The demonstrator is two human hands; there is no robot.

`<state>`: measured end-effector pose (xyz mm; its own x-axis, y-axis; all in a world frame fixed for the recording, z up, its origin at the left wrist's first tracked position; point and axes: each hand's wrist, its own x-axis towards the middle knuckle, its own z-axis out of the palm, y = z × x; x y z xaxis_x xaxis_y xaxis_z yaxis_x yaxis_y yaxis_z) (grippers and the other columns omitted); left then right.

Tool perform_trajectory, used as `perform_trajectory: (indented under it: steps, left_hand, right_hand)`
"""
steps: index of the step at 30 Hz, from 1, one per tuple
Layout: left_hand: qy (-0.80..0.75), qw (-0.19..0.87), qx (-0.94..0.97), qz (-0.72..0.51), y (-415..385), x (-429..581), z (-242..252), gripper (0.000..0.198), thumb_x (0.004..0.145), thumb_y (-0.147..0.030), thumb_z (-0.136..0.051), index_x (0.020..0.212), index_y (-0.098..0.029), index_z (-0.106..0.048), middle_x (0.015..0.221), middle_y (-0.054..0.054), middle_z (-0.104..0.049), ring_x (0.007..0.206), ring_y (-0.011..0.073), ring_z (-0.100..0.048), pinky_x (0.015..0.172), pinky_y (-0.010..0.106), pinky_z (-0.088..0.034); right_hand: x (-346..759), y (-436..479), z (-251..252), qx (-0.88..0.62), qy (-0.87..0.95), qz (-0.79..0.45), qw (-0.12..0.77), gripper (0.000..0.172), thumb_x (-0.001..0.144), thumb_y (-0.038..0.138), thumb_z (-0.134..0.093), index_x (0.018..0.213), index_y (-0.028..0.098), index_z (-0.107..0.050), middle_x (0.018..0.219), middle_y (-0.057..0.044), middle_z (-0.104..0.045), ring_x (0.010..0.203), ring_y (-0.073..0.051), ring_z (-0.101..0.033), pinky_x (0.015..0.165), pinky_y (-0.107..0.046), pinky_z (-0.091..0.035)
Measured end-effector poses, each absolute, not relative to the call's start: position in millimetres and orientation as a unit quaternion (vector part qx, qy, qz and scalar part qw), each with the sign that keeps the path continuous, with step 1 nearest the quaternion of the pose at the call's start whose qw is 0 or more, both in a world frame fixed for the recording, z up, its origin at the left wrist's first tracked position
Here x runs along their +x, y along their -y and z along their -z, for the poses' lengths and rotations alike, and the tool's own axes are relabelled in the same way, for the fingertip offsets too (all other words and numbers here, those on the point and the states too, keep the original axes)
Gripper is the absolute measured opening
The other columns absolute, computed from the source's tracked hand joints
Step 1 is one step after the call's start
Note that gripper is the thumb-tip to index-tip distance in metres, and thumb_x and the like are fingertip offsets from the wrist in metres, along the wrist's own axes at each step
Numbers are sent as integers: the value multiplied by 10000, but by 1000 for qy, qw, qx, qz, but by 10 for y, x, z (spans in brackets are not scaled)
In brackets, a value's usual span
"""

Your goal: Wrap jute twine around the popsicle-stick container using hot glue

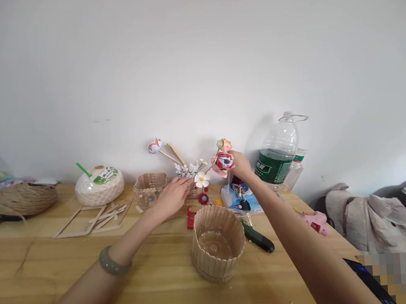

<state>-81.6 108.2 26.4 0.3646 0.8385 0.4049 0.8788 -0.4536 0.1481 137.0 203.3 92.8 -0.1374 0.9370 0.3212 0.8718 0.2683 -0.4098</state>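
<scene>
My left hand (173, 198) reaches to the back of the table, its fingers against a small container (195, 192) packed with white markers (186, 170); part of the container is hidden behind the hand. My right hand (241, 165) is closed beside a red and pink paper flower (223, 163), its fingertips partly hidden by the petals. Just behind that one shows a green and pink paper flower (224, 144). A white flower (202, 179) and a bluish paper flower (154, 146) on a stick stand nearby. In front, a round basket of wooden sticks (220, 266) has a clear plastic inside.
To the left lie craft sticks (106, 219), a coconut with a straw (99, 187) and a twine ball (23, 199). A stick-covered box (151, 183) stands by the wall. On the right are a large water bottle (276, 160), a dark-handled tool (259, 238) and a pink glue gun (315, 221).
</scene>
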Motion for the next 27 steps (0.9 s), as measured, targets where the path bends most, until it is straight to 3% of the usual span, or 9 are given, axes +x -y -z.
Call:
perform_trajectory:
  steps: [8,13,20,27]
  left_hand:
    - [530,61,-825,188,-1049,-818,-231,301,868,-120,-421,1126,-206,-548,1296,101,-485,1173,279,-425,922,422,-464]
    - [542,63,-815,192,-1060,-796,-178,248,835,-150,-479,1053,-223,-570,1299,95,-470,1172,296,-417,909,449,-472]
    - [537,51,-808,237,-1101,-801,-121,199,788,-157,-535,959,-215,-617,1234,81,-556,1164,279,-453,931,426,-456]
    - [554,45,-736,386,-1060,-872,-260,295,857,-173,-384,928,-206,-669,1066,73,-691,969,251,-633,857,388,-492]
  right_hand:
    - [1739,-2155,-1140,-566,681,-111,452,284,900,329,-536,1119,149,-556,1085,-63,-603,892,-173,-616,756,-370,-526]
    - [1942,-2124,-1389,-529,623,-89,570,187,870,309,-540,895,139,-611,783,-7,-618,747,-145,-609,647,-299,-513]
    - [2209,-1904,-1964,-474,550,-66,684,109,801,253,-530,732,177,-567,674,15,-576,656,-125,-580,579,-267,-474]
    - [2478,-1328,-2347,-402,535,-79,739,126,821,177,-527,696,182,-544,651,3,-561,597,-109,-557,547,-262,-424]
